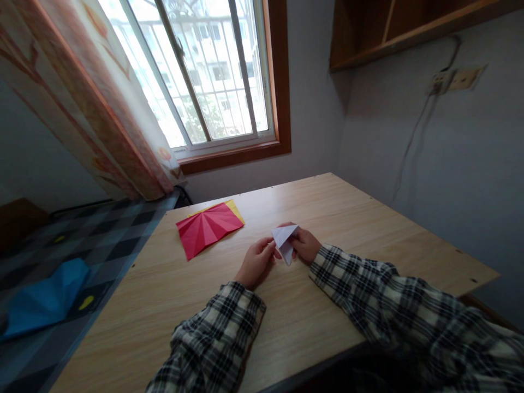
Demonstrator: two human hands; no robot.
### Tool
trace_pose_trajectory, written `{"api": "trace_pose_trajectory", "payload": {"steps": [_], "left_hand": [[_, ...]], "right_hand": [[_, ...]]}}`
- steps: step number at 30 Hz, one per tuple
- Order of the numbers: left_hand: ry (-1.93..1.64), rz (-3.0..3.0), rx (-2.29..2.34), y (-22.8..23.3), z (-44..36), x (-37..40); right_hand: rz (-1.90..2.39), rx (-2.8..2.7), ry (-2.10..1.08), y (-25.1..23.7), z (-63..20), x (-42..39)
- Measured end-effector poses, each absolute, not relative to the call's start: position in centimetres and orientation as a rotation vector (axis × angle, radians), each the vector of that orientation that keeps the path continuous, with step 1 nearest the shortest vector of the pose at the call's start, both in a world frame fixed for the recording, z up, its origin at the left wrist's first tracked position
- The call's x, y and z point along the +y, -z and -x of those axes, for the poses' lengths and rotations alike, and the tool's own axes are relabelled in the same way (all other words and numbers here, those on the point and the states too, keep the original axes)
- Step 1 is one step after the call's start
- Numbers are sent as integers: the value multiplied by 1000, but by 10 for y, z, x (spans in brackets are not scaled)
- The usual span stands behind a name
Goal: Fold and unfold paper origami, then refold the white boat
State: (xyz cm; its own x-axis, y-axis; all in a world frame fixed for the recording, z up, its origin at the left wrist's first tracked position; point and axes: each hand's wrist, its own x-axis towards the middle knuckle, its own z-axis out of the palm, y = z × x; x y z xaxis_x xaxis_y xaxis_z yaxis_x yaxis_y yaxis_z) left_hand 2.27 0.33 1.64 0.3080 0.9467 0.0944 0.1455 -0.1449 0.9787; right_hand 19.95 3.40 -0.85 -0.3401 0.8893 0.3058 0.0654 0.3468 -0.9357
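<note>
You pinch the small folded white paper triangle [285, 240] between left hand [257, 261] and right hand [305, 244], mid-fold, right of the creased red paper sheet [208, 227]; next likely needs a firm crease.

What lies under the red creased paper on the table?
A yellow sheet lies under the red paper; only its far edge and corner peek out. The rest is covered, so whether more sheets lie beneath cannot be seen.

A home room: curtained window [204, 76], wooden desk [327, 207], checked bedding [102, 240].
</note>
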Motion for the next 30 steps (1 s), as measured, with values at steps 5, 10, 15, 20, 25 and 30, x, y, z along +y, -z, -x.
{"api": "trace_pose_trajectory", "payload": {"steps": [5,10,15,20,25,30], "left_hand": [[-1002,-1550,1094,-15,-22,5],[-1119,-1484,1113,-18,-23,5],[-1130,-1417,1156,-21,-23,3],[-1092,-1440,1173,-15,-22,5],[-1095,-1491,1195,-6,-18,9],[-1125,-1470,1218,-5,-18,10]], "right_hand": [[787,-1728,-916,7,-202,35],[803,-1728,-927,8,-202,36],[782,-1745,-921,5,-201,35],[731,-1809,-891,5,-202,36],[661,-1890,-835,9,-202,39],[650,-1910,-817,8,-201,38]]}}
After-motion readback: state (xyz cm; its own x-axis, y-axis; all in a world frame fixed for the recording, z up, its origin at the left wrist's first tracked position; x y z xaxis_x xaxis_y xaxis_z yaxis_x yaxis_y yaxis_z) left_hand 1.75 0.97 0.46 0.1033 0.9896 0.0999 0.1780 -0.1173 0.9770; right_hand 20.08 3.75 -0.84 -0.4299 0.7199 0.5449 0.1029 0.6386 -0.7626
